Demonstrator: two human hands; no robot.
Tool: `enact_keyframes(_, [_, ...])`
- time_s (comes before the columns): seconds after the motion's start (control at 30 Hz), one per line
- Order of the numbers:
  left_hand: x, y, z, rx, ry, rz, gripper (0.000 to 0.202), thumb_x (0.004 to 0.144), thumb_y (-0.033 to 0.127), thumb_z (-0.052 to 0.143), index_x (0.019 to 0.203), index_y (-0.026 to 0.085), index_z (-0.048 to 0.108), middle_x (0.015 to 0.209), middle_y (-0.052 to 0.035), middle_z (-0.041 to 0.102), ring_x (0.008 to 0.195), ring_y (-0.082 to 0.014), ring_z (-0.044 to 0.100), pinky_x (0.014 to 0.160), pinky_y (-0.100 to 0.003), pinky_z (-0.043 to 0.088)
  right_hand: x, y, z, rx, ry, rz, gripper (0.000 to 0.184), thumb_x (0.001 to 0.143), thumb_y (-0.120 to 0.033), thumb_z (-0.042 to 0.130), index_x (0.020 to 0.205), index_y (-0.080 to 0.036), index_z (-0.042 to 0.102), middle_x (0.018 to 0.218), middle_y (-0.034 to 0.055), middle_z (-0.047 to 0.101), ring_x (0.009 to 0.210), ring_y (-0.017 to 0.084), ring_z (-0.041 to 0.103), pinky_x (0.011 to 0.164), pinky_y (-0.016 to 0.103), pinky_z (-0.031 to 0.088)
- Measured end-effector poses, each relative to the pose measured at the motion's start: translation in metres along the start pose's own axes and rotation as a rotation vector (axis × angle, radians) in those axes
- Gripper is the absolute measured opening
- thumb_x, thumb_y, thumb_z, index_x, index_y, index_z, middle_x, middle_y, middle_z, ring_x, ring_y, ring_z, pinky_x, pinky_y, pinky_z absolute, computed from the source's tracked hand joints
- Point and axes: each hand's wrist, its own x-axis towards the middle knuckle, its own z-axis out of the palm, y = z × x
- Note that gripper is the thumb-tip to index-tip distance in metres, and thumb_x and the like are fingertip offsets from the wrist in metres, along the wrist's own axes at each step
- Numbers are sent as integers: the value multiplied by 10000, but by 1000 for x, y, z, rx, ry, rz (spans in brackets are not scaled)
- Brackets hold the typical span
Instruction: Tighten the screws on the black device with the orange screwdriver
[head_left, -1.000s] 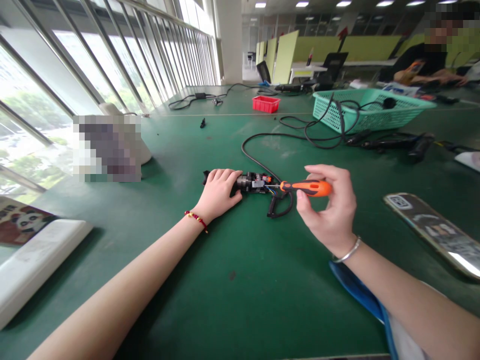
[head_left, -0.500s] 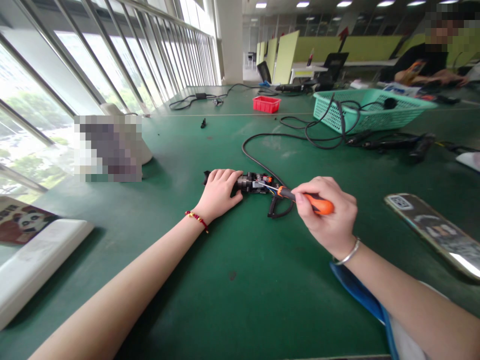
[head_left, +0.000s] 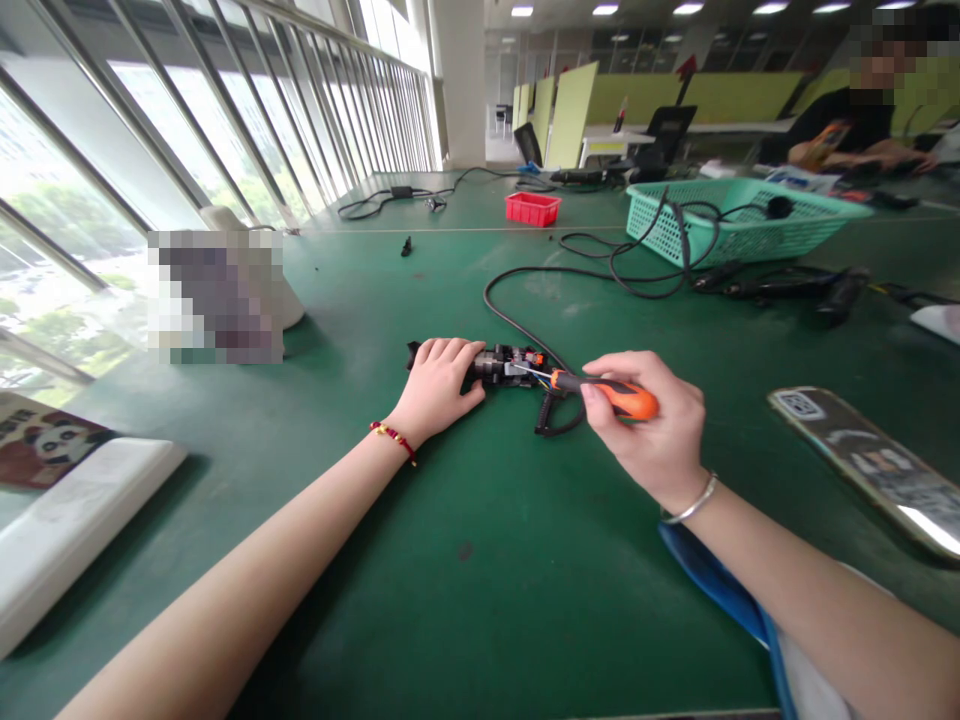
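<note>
On the green table [head_left: 480, 610] lies a black corded device [head_left: 491, 366], its housing open at the right end, where small coloured wires and an orange-red part show. My left hand [head_left: 444, 385] is wrapped over its left part, fingers on top and thumb at the near side, hiding some of the body. Between the thumb and fingers of my right hand [head_left: 656, 420] is an orange-and-black screwdriver [head_left: 634, 401]. Its thin shaft points left, with the tip at the exposed inside of the device; exact contact is too small to tell.
A black cable [head_left: 517, 272] loops from the device toward a teal basket [head_left: 750, 225]. Behind is a red tray [head_left: 533, 209]. A phone [head_left: 870, 460] lies right, a white box-like object [head_left: 82, 520] left. A person [head_left: 832, 130] sits at far right.
My right hand and the screwdriver have shifted slightly left, and the handle sits a little higher. My left hand and the device have stayed in place.
</note>
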Motion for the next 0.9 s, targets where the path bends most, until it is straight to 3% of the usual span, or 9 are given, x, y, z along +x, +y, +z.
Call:
enact_keyframes(0.1, [0,0,0,-12,0,-3,454,818,281,475,1258,174,496,1208,-98,582,1132,-269,497,1056,-438,321,-2,3,2,64,48,18,350,740,-193,655,1072,-228,550,922,40,641,759,175,628,675,332,544])
enact_keyframes(0.17, [0,0,0,-19,-2,-4,455,814,281,479,1257,178,496,1206,-98,582,1132,-272,497,1056,-446,322,-2,3,3,102,64,-11,414,739,-175,643,1130,-228,519,971,56,621,827,191,631,720,356,552])
enact_keyframes(0.37, [0,0,0,-8,-1,-1,452,820,283,474,1256,165,499,1206,-98,581,1135,-265,497,1058,-427,318,-1,-2,0,-19,-12,76,126,770,-256,658,878,-225,600,674,-16,606,589,138,577,576,288,501])
enact_keyframes(0.43, [0,0,0,-13,-2,0,454,818,279,477,1255,163,500,1205,-101,580,1134,-266,497,1056,-429,321,-2,-1,0,-15,-19,108,113,777,-270,657,865,-220,607,637,-25,585,562,130,560,557,281,491])
enact_keyframes(0.57, [0,0,0,-12,-3,-2,451,813,279,479,1252,176,498,1206,-95,580,1136,-267,496,1059,-434,320,-5,3,3,66,61,65,372,761,-219,661,1113,-221,542,903,38,624,759,170,620,682,332,549])
enact_keyframes(0.63, [0,0,0,-7,-4,-2,448,815,280,475,1251,182,497,1203,-91,581,1135,-265,497,1058,-430,320,-5,4,4,84,74,23,412,761,-203,659,1147,-229,518,993,62,619,840,188,626,727,356,558])
enact_keyframes(0.8, [0,0,0,-11,-1,-5,447,817,281,475,1251,177,499,1207,-93,581,1138,-265,495,1058,-429,319,-2,1,1,42,-7,128,237,807,-310,633,1015,-222,564,633,-44,549,550,125,560,546,275,478])
enact_keyframes(0.9, [0,-1,1,-4,-3,-3,455,818,281,472,1256,160,501,1208,-96,582,1142,-267,493,1059,-424,317,1,0,-2,59,-32,187,156,855,-342,562,948,-217,579,558,-60,519,498,110,544,511,249,436])
